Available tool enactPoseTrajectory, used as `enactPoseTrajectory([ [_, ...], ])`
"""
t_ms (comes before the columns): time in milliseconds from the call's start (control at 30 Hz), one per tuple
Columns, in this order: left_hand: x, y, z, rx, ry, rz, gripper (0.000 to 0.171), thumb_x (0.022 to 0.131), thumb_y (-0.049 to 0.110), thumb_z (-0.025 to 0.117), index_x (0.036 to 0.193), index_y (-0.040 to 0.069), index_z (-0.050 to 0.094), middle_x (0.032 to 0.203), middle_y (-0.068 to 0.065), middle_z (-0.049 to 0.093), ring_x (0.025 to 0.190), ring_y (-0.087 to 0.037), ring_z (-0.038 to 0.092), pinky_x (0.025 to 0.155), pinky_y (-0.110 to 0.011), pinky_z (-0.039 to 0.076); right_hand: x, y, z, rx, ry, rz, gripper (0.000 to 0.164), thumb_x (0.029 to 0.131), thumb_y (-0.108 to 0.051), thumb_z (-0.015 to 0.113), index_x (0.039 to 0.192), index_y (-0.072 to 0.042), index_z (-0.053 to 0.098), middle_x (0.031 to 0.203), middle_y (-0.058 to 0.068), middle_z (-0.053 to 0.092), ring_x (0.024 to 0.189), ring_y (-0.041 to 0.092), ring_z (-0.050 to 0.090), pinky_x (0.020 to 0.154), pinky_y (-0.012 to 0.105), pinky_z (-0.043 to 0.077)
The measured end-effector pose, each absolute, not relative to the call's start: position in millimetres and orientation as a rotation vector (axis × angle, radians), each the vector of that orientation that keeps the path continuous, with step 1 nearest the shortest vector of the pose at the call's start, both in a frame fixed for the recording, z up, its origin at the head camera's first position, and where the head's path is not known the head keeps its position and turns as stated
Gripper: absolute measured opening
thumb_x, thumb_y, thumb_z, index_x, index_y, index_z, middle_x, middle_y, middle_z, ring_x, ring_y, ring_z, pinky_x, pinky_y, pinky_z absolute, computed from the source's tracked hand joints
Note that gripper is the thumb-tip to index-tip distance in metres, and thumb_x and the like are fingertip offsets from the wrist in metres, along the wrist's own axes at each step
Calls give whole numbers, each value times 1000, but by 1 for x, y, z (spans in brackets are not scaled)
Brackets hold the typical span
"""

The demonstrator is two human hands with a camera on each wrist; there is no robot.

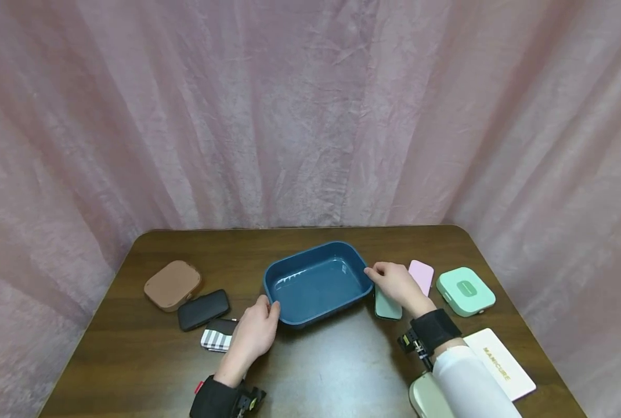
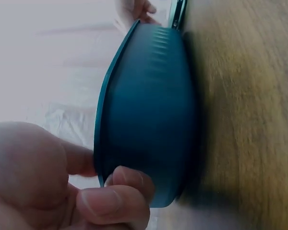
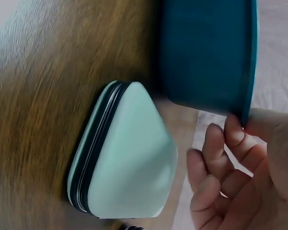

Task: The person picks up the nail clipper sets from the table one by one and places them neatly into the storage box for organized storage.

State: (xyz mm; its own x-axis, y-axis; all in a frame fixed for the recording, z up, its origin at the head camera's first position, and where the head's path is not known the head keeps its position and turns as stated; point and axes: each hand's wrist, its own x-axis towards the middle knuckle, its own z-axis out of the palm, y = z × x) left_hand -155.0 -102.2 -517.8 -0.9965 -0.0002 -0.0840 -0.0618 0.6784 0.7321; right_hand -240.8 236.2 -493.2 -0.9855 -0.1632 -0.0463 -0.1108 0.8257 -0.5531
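Note:
A blue rectangular tray (image 1: pixel 318 287) with rounded corners and raised walls sits slantwise in the middle of the table, nothing lying inside it. At its near left corner, my left hand (image 1: pixel 254 332) pinches the rim between thumb and fingers. The right hand (image 1: pixel 396 284) pinches the rim at the tray's right end, its other fingers loosely curled in the right wrist view. Below that hand lies a mint case (image 3: pixel 134 158) with a dark zip-like band. Whether the tray's underside touches the table cannot be told.
Left of the tray are a brown rounded case (image 1: pixel 173 284), a black case (image 1: pixel 204 310) and a checked pouch (image 1: pixel 217 339). On the right are a pink case (image 1: pixel 421 275), a mint box (image 1: pixel 466 291), a white "MANICURE" case (image 1: pixel 501 363) and a pale green case (image 1: pixel 429 397). Pink curtains hang behind.

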Motion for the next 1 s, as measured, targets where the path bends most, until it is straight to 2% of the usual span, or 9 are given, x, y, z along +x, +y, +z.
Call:
enactPoseTrajectory([
  [100,-159,-101,-519,-83,2844,1197,29,113,26,47,95,6,55,69,-5,49,55,-20,47,51,-35,34,-237,235,-492,-177,2868,-871,39,110,-36,58,78,-14,61,71,-1,54,68,19,52,62,35,35],
  [233,-166,-101,-519,-142,2936,1174,35,114,28,48,87,7,55,66,-5,48,54,-21,48,51,-35,34,-232,233,-488,-142,2800,-879,39,111,-35,57,81,-12,66,76,1,63,76,20,59,69,37,41],
  [467,-174,-104,-519,-216,2941,1197,36,111,31,51,81,10,50,65,-5,47,53,-21,47,50,-35,32,-225,232,-488,-122,2683,-931,40,112,-35,54,85,-10,70,79,0,67,82,18,63,77,39,45],
  [700,-176,-110,-524,-219,3008,1159,36,109,27,50,77,11,47,63,-4,44,51,-21,45,49,-35,30,-220,228,-487,-175,2625,-976,39,111,-32,56,86,-8,72,77,0,68,79,15,68,85,43,50],
  [833,-179,-111,-526,-208,3049,1121,42,109,28,49,70,12,48,60,-4,44,49,-21,44,48,-35,30,-219,228,-486,-194,2629,-960,40,112,-34,56,85,-9,72,76,-1,67,77,14,67,84,42,50],
  [1000,-182,-111,-526,-187,3066,1148,45,109,26,50,66,12,48,57,-3,43,48,-20,43,48,-34,30,-217,233,-483,-240,2671,-948,44,112,-41,54,90,-9,74,75,0,67,75,15,63,75,38,46],
])
